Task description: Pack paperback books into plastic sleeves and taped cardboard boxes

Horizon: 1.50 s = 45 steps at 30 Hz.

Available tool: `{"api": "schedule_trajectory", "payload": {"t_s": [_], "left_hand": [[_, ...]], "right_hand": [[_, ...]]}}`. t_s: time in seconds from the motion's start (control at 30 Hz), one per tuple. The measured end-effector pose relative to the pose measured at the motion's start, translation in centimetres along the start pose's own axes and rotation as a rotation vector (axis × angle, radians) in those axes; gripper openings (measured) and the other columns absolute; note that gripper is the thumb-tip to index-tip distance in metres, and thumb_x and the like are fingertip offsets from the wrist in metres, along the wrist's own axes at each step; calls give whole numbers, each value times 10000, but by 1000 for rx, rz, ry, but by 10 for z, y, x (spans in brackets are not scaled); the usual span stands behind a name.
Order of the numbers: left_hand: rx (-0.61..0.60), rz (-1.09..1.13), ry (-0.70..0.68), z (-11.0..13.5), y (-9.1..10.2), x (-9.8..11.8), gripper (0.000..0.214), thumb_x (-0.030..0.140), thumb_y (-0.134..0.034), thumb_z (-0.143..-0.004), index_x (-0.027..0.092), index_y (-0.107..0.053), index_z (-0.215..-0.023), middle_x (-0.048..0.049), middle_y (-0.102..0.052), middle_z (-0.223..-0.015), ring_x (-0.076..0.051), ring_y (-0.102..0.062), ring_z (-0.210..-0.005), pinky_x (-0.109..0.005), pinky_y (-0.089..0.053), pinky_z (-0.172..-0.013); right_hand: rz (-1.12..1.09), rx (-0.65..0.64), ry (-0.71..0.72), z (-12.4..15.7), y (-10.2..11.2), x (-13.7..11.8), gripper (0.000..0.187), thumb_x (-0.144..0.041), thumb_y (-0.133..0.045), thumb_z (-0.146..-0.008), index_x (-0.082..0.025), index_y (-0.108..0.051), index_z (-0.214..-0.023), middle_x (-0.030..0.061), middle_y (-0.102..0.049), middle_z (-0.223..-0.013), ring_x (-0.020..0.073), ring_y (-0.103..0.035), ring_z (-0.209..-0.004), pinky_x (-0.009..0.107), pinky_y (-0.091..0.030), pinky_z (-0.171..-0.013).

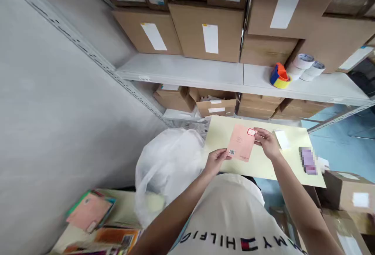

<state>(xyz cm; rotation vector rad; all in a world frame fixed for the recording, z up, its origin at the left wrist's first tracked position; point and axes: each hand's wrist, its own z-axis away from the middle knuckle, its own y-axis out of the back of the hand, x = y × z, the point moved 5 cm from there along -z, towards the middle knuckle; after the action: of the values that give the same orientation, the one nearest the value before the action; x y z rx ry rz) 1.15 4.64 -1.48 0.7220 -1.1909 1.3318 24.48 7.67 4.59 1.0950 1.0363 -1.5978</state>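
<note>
A thin pink booklet (240, 145) with a barcode and a red-edged white label is held up above a pale yellow table, its printed face towards me. My left hand (217, 159) pinches the lower left corner, close to the barcode. At the upper right corner, the fingers of my right hand (266, 140) grip the edge beside the red-edged label (251, 131). The pale table (272, 171) lies beneath both hands. To the right of my right hand, a small white pad or stack of labels (281, 139) rests on it.
A blurred-out purple item (308, 161) lies at the table's right. A big white plastic bag (168, 165) bulges on the left. Pink and coloured booklets (89, 211) are stacked lower left. Shelves (187, 69) ahead hold cartons, a tape dispenser (279, 76) and tape rolls (303, 65).
</note>
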Motion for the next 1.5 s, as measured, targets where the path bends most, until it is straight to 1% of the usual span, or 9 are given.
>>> {"api": "schedule_trajectory", "payload": {"t_s": [0.33,0.47,0.7,0.93,1.03,1.13,1.23,1.37,1.5], "left_hand": [[-84,-103,-12,2,-11,-4,477,537,-730,-712,150,-730,-991,-104,-763,-960,-202,-720,-717,-389,-575,-801],[-90,-44,10,4,-11,-4,441,507,-747,-711,165,-742,-989,-82,-761,-935,-161,-686,-685,-354,-557,-793],[-105,172,96,5,-13,-9,510,528,-815,-615,144,-750,-944,-83,-740,-885,-69,-528,-565,-267,-482,-646],[-74,142,115,0,-6,-13,612,520,-807,-629,167,-621,-1093,-46,-733,-787,-90,-568,-521,-308,-487,-690],[-87,37,117,-4,-3,-18,600,547,-780,-651,175,-599,-1085,-74,-745,-848,-159,-666,-672,-361,-503,-791],[-48,-136,8,-10,1,-9,507,577,-699,-727,183,-636,-1039,-120,-731,-1037,-230,-675,-990,-390,-477,-925],[-53,-307,-182,-15,-4,15,418,543,-597,-828,200,-668,-1056,-118,-687,-1175,-233,-628,-1117,-379,-472,-957],[-114,-522,-434,-19,-28,46,283,380,-667,-804,207,-698,-1025,-80,-721,-1029,-194,-673,-929,-328,-515,-852],[-100,-611,-492,-20,-48,48,156,300,-601,-845,204,-722,-867,-55,-725,-838,-163,-653,-751,-281,-514,-704]], "right_hand": [[26,16,50,3,15,7,453,-507,-817,-596,-253,-697,-951,12,-717,-907,185,-682,-842,379,-581,-757],[42,-48,68,2,18,10,423,-524,-747,-687,-262,-697,-1016,17,-711,-943,176,-692,-816,390,-585,-765],[210,-237,290,1,17,-4,452,-489,-702,-774,-275,-653,-1169,24,-710,-899,177,-674,-802,394,-565,-784],[385,-301,468,1,10,-24,332,-550,-614,-851,-249,-671,-979,58,-689,-944,189,-666,-851,364,-555,-778],[513,-285,587,3,6,-36,311,-539,-562,-891,-246,-666,-904,65,-660,-906,201,-653,-860,362,-551,-758],[681,-287,700,6,-1,-47,287,-489,-515,-930,-248,-660,-874,85,-662,-958,227,-642,-948,387,-532,-822],[838,-339,725,7,-10,-53,257,-406,-473,-963,-247,-654,-875,72,-681,-869,219,-653,-836,380,-524,-778],[893,-366,735,8,-17,-56,242,-317,-463,-966,-230,-667,-869,66,-682,-822,201,-647,-762,344,-516,-714],[796,-361,677,12,-18,-46,227,-300,-485,-945,-232,-700,-920,67,-692,-855,195,-658,-800,331,-520,-729]]}}
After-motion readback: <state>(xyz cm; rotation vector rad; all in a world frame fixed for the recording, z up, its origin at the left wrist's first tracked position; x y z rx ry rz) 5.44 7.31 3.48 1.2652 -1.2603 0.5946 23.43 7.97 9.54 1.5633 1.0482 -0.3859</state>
